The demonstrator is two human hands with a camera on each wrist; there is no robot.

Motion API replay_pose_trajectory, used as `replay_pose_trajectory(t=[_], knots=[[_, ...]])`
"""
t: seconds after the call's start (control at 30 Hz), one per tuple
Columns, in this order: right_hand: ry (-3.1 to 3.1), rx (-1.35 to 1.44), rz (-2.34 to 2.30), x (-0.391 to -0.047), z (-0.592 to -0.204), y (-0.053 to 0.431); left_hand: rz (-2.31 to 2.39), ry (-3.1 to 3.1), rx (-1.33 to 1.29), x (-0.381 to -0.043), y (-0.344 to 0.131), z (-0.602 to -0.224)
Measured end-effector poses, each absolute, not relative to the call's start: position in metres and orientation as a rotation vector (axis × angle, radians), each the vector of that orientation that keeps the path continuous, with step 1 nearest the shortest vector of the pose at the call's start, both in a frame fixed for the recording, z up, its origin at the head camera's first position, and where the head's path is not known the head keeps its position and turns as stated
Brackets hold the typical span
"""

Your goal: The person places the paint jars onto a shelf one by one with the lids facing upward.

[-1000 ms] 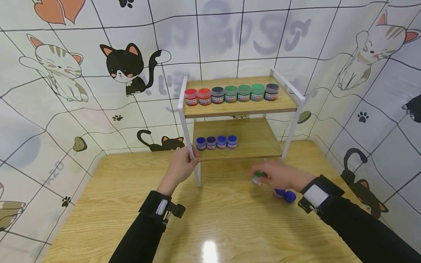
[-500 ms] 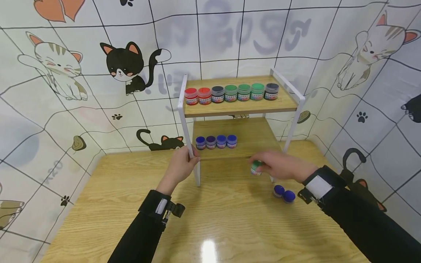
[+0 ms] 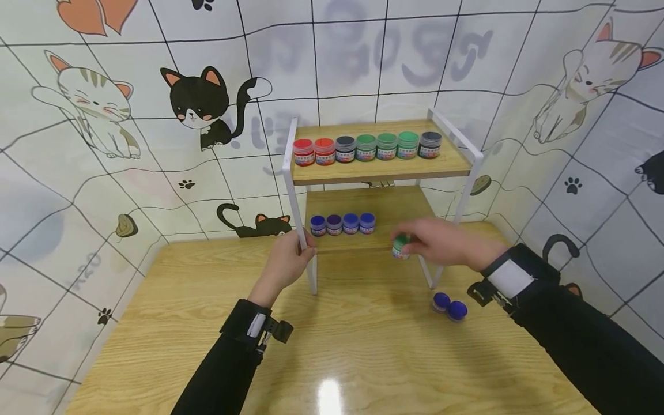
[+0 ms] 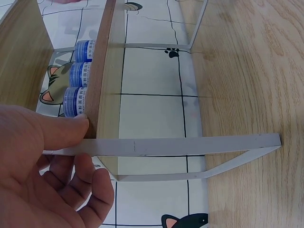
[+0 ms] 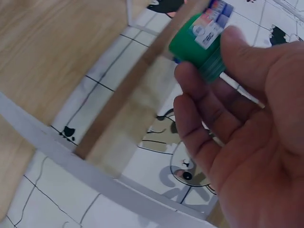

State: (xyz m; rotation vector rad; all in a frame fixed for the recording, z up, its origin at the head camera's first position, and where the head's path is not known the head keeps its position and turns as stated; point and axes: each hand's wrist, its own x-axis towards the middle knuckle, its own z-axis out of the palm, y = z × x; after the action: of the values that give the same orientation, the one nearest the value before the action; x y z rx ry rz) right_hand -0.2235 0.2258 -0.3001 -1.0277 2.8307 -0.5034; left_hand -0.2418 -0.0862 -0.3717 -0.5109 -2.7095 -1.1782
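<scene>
My right hand (image 3: 438, 239) pinches a small green-lidded paint jar (image 3: 400, 246) between thumb and fingers, at the front edge of the lower shelf. In the right wrist view the green jar (image 5: 197, 45) is tipped, its label facing the camera. My left hand (image 3: 288, 259) grips the white left leg of the two-tier wooden rack (image 3: 381, 173); in the left wrist view the thumb lies over the metal leg (image 4: 190, 145). Blue paint jars (image 3: 350, 223) stand in a row on the lower shelf's left part, and the held jar is right of them.
On the upper shelf stands a row of red paint jars (image 3: 324, 152), green paint jars (image 3: 386, 147) and dark paint jars (image 3: 429, 145). Two blue-lidded jars (image 3: 457, 311) sit on the wooden table (image 3: 207, 357) by the right leg. A cat-print sheet (image 3: 353, 63) hangs behind.
My right hand has lifted the green jar from below the lower shelf up to its front edge. The left hand has stayed on the rack's leg.
</scene>
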Motion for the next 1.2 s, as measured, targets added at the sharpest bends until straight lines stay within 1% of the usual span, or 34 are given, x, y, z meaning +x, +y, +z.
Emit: replay_pose_trajectory(t=[0.33, 0.83, 1.2], knots=[[2.939, -0.988, -0.387, -0.244, -0.291, 0.217, -1.165, -2.705, -0.51, -0.243, -0.086, -0.372], [2.996, -0.854, -0.339, -0.263, -0.298, 0.206, -1.196, -2.701, -0.516, -0.243, -0.085, -0.372], [2.975, -0.819, -0.371, -0.276, -0.307, 0.201, -1.193, -2.689, -0.525, -0.245, -0.086, -0.374]])
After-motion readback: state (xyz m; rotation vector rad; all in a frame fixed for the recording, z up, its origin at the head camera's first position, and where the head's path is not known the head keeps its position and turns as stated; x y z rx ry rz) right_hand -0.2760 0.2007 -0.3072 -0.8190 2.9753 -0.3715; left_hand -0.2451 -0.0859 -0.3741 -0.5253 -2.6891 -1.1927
